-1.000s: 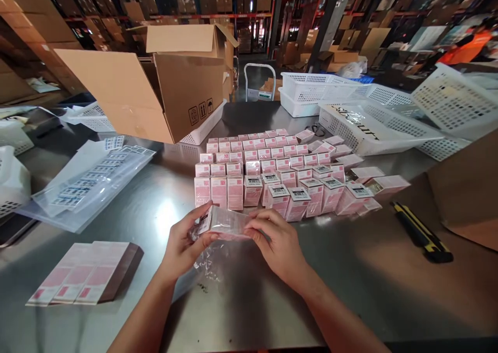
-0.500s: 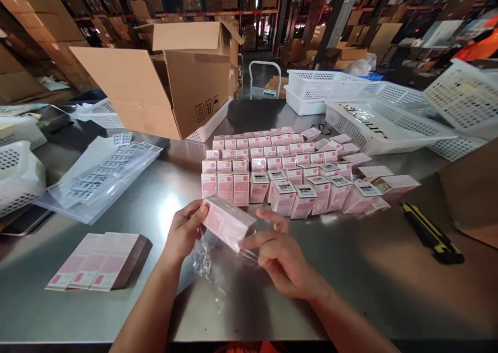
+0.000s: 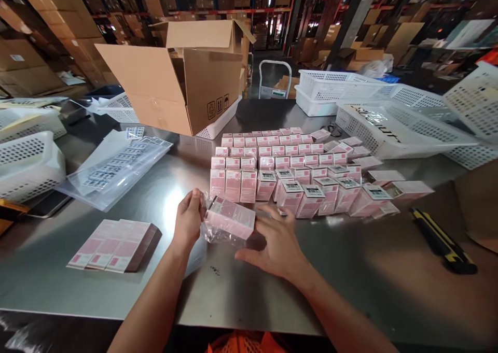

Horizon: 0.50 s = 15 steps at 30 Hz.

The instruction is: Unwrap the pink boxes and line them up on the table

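My left hand (image 3: 189,221) pinches crinkled clear plastic film (image 3: 218,235) at the left end of a small pink-and-white carton (image 3: 230,218). The carton lies tilted above the metal table, with the film loose around its left end and underside. My right hand (image 3: 278,244) is spread at the carton's right end, thumb apart below and fingers behind; whether a fingertip touches it I cannot tell. Just beyond stand rows of similar pink cartons (image 3: 232,186), several in shiny film with barcode labels on top. Three flat pink cartons (image 3: 111,246) lie together on the left.
A black-and-yellow utility knife (image 3: 443,241) lies at right. An open cardboard box (image 3: 212,86) stands at the back over a white basket. More white baskets (image 3: 342,87) are at back right. At left is a clear bag with label sheets (image 3: 116,171).
My right hand has opened from pointing fingers at the carton's right end. My left hand has shifted from the carton's end to the film. The view has turned slightly left.
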Tool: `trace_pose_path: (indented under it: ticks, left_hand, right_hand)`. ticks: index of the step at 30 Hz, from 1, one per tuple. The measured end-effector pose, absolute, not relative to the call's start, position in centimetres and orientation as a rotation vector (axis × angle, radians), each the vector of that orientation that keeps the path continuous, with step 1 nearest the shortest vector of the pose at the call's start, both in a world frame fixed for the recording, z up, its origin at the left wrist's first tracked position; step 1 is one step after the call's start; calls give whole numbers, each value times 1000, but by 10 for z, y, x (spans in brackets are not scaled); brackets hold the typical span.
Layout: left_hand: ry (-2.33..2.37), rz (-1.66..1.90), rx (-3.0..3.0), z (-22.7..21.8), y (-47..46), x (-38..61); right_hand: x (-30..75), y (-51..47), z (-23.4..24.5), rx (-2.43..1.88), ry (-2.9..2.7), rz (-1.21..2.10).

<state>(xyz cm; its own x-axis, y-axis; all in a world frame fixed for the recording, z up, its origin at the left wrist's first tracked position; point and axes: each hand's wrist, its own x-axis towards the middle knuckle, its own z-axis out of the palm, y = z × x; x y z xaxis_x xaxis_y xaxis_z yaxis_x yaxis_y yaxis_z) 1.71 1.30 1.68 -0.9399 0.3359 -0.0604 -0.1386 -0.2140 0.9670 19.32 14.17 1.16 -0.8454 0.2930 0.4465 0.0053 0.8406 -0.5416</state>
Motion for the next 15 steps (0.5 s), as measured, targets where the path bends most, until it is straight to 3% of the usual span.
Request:
trace_pose_path:
  ticks: [4,7,10,15]
  left_hand:
    - [1508,2266,164,29,6,40]
    - [1704,2228,286,25,-22,60]
    - [2057,2150,260,10,-66,81]
    - [2194,2117,-273,0,-154,108]
  right_hand:
    - [182,150,1,-466,-2239,1352]
    - [180,155,-1,-359,-2081,1791]
    - [181,147,-4,-227,-2151,2030]
    - [168,124,-26,-165,-1983,2535]
